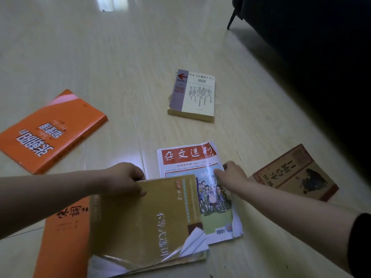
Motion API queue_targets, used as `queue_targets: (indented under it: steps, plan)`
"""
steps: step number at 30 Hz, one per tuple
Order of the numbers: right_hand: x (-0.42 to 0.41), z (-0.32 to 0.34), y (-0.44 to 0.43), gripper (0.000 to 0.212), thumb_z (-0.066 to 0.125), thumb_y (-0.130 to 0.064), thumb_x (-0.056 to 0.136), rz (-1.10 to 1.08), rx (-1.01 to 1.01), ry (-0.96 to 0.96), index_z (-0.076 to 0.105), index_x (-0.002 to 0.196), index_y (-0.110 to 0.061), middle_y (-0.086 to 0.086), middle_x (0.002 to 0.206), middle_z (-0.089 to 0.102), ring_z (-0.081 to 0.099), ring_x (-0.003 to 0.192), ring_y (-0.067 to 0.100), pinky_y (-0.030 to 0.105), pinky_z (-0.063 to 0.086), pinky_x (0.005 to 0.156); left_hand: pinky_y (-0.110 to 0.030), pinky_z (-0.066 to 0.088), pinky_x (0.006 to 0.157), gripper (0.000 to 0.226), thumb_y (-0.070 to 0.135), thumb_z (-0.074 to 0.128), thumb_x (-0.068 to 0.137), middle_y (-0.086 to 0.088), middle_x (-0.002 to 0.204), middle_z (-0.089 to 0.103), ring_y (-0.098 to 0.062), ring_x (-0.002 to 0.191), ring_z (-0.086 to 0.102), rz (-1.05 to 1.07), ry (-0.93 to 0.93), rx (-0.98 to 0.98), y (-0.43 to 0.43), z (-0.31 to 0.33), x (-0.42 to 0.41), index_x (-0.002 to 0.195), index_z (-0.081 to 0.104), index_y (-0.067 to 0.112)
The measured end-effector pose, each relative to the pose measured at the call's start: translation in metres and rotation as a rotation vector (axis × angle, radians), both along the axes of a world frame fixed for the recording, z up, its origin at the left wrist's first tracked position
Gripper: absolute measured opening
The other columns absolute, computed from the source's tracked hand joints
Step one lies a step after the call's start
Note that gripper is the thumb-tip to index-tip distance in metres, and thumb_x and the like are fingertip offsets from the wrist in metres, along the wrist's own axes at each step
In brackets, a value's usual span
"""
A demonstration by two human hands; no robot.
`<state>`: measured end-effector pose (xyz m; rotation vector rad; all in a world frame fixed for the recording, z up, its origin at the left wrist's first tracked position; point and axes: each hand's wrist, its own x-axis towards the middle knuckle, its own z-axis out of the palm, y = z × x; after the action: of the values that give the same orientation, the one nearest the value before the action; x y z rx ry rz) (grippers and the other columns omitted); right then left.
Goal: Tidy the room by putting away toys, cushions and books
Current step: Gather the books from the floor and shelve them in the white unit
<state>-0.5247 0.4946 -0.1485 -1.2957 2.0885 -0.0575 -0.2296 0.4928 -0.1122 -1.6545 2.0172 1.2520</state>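
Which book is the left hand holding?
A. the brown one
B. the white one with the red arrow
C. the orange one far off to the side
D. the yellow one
D: the left hand grips the top edge of the yellow book, while the right hand holds the magazine by its edge.

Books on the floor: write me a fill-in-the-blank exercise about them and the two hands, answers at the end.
1. The left hand grips the yellow book, which partly covers a lower book coloured ____.
2. The right hand grips the edge of the magazine with the ____ banner.
3. The yellow book overlaps the magazine's lower ____ corner.
4. The grey-and-cream book bears a red ____ pointing left.
Missing words: orange; red; left; arrow.
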Motion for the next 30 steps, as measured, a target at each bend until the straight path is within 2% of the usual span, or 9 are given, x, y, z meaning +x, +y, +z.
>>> queue_targets:
  steps: [4,10,14,17,20,22,24,27,30]
  plan:
    - [-0.010,0.016,0.012,0.045,0.050,-0.032,0.096,0.074,-0.292,0.004,0.046,0.135,-0.010,0.011,0.131,0.048,0.048,0.120,0.023,0.032,0.039,0.094,-0.032,0.054,0.078,0.009,0.028,0.069,0.086,-0.001,0.093,0.072,-0.017,0.086,0.067,0.332,0.224,0.064,0.003,0.003,0.000,0.090,0.070,0.020]
    - [0.000,0.033,0.031,0.043,0.057,-0.033,0.094,0.023,-0.472,-0.198,0.049,0.132,-0.014,0.000,0.124,0.052,0.053,0.111,0.015,0.029,0.043,0.093,-0.042,0.057,0.079,0.010,0.024,0.068,0.087,-0.011,0.089,0.072,-0.030,0.081,0.069,0.739,0.483,-0.015,0.005,0.008,-0.026,0.089,0.068,0.014]
    - [0.021,0.037,0.028,0.044,0.058,-0.046,0.091,-0.180,-0.132,-0.663,0.058,0.124,-0.017,-0.010,0.095,0.068,0.067,0.085,0.009,0.026,0.052,0.074,-0.043,0.055,0.080,0.014,0.021,0.065,0.090,-0.016,0.094,0.072,-0.032,0.081,0.068,0.826,0.655,0.001,0.002,0.020,-0.043,0.096,0.066,0.009]
    - [0.027,0.034,0.029,0.033,0.053,-0.041,0.096,-0.309,0.123,-0.947,0.062,0.113,-0.013,0.004,0.100,0.074,0.069,0.081,0.019,0.030,0.050,0.065,-0.044,0.056,0.081,0.016,0.023,0.063,0.091,-0.016,0.096,0.072,-0.033,0.085,0.068,0.847,0.761,0.060,0.003,0.026,-0.054,0.099,0.064,0.009]
    - [0.022,0.032,0.026,0.025,0.054,-0.022,0.098,-0.394,0.077,-0.968,0.060,0.115,-0.005,0.013,0.107,0.070,0.068,0.095,0.028,0.042,0.056,0.086,-0.044,0.055,0.080,0.015,0.024,0.063,0.091,-0.016,0.098,0.070,-0.032,0.086,0.068,0.862,0.786,0.035,0.006,0.026,-0.059,0.098,0.062,0.010]
    - [0.019,0.033,0.024,0.014,0.053,-0.012,0.098,-0.415,0.026,-0.988,0.060,0.108,-0.006,0.011,0.101,0.070,0.068,0.086,0.023,0.033,0.058,0.075,-0.048,0.055,0.086,0.018,0.022,0.063,0.091,-0.018,0.101,0.070,-0.035,0.092,0.068,0.888,0.788,0.021,0.010,0.023,-0.058,0.101,0.061,0.007]
    - [0.017,0.033,0.022,0.013,0.049,-0.009,0.099,-0.385,-0.054,-0.974,0.058,0.108,-0.012,0.011,0.105,0.069,0.067,0.089,0.024,0.036,0.057,0.078,-0.049,0.054,0.089,0.018,0.020,0.063,0.091,-0.017,0.103,0.070,-0.035,0.095,0.068,0.878,0.771,0.003,0.012,0.022,-0.056,0.102,0.060,0.006]
    - [0.020,0.032,0.024,0.017,0.051,-0.010,0.098,-0.284,-0.338,-0.779,0.058,0.109,-0.021,0.008,0.114,0.068,0.066,0.101,0.024,0.045,0.052,0.093,-0.045,0.054,0.090,0.016,0.013,0.064,0.090,-0.013,0.104,0.071,-0.029,0.097,0.068,0.803,0.746,-0.050,0.011,0.025,-0.056,0.104,0.060,0.006]
    - [0.022,0.043,0.032,0.017,0.052,-0.011,0.097,-0.223,-0.644,-0.654,0.053,0.099,-0.028,-0.001,0.102,0.066,0.064,0.093,0.011,0.032,0.054,0.084,-0.030,0.056,0.084,0.018,0.006,0.065,0.088,0.000,0.102,0.072,-0.015,0.094,0.069,0.705,0.794,-0.199,0.009,0.032,-0.060,0.104,0.065,0.014]
